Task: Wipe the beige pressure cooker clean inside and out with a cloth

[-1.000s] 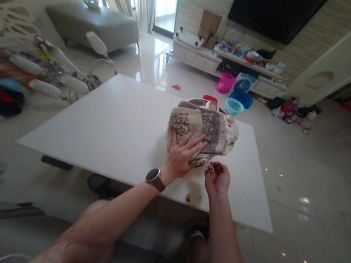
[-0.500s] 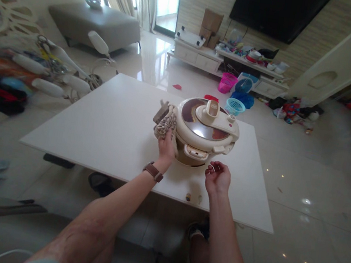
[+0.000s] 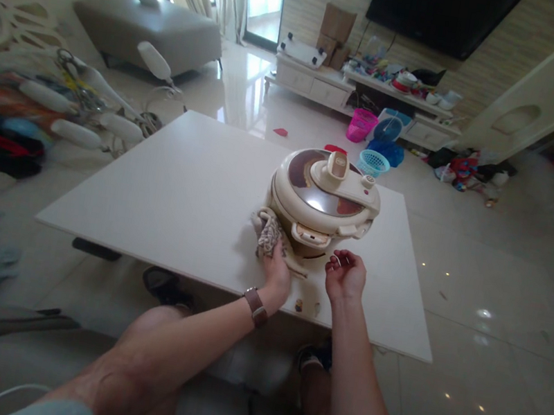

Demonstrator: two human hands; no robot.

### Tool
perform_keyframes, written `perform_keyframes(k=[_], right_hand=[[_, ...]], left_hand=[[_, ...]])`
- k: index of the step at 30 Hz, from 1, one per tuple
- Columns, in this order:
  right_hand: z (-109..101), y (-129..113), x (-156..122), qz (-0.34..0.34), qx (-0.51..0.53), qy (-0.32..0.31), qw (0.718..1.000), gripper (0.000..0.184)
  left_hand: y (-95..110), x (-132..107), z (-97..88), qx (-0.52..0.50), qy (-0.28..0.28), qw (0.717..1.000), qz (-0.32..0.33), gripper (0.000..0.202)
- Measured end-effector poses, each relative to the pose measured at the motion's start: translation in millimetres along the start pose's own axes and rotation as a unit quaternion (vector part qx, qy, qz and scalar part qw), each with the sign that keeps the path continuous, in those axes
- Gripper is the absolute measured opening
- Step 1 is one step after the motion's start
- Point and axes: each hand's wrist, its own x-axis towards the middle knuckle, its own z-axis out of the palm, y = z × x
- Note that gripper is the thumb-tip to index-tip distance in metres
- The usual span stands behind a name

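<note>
There is one round cream cooker with a glossy dark lid (image 3: 325, 197), on one white rectangular bench (image 3: 194, 201). At the cooker's near side are two bare hands, left hand (image 3: 277, 276) and right hand (image 3: 346, 278), one cream-and-brown patterned cloth (image 3: 268, 235), one brown wrist strap (image 3: 257, 308) and two small objects (image 3: 299, 305), too tiny to identify. Beyond the cooker are one bright pink plastic basket (image 3: 361, 125), one light-blue perforated plastic basket (image 3: 374, 163), three brown cardboard boxes (image 3: 338, 22) and one wide black television (image 3: 441, 15).

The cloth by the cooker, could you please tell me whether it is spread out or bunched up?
Bunched up: the cloth is gathered in folds in the left hand.
</note>
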Motion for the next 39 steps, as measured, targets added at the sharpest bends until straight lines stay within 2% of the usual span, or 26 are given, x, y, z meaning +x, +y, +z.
perform_keyframes(k=[3,6,9,13,17,20,24,27,30,35,39], right_hand=[[-1.7,-0.1,4.1,-0.003,-0.007,-0.003,1.000,0.005],[-6.0,-1.9,8.7,-0.013,-0.020,-0.010,1.000,0.005],[-10.4,-6.0,10.3,-0.020,-0.022,-0.007,1.000,0.005],[-10.3,-10.6,6.5,-0.020,-0.008,0.010,1.000,0.005],[-4.4,-8.1,3.1,-0.013,0.000,0.014,1.000,0.007],[-1.6,-3.6,4.4,-0.012,-0.001,0.008,1.000,0.005],[-3.3,-3.2,9.0,-0.016,-0.015,-0.010,1.000,0.004],[-7.5,-8.0,12.7,-0.020,-0.011,0.002,1.000,0.003],[-12.0,-12.5,16.9,-0.033,-0.012,0.008,0.999,0.003],[-14.9,-14.6,21.0,-0.044,-0.020,0.008,0.999,0.003],[-13.4,-12.8,18.0,-0.036,-0.013,0.013,0.999,0.002]], left_hand=[[-9.0,-29.5,-5.1,-0.053,-0.032,0.995,-0.078,0.031],[-7.3,-42.6,-2.6,-0.076,-0.027,0.987,-0.143,0.027],[8.0,-37.4,3.0,-0.093,-0.013,0.982,-0.164,0.023],[38.6,-13.6,6.8,-0.096,-0.004,0.979,-0.178,0.026],[58.5,2.3,7.2,-0.089,-0.021,0.990,-0.103,0.029],[61.6,-8.8,5.6,-0.074,-0.033,0.993,-0.085,0.029],[62.6,-38.4,1.1,-0.097,-0.097,0.977,-0.160,0.031],[67.0,-48.7,-1.2,-0.111,-0.128,0.963,-0.208,0.033],[72.7,-46.1,-3.0,-0.130,-0.140,0.953,-0.235,0.033],[80.3,-36.6,-10.1,-0.155,-0.199,0.921,-0.296,0.038],[86.6,-30.3,-17.5,-0.138,-0.193,0.915,-0.327,0.037]])
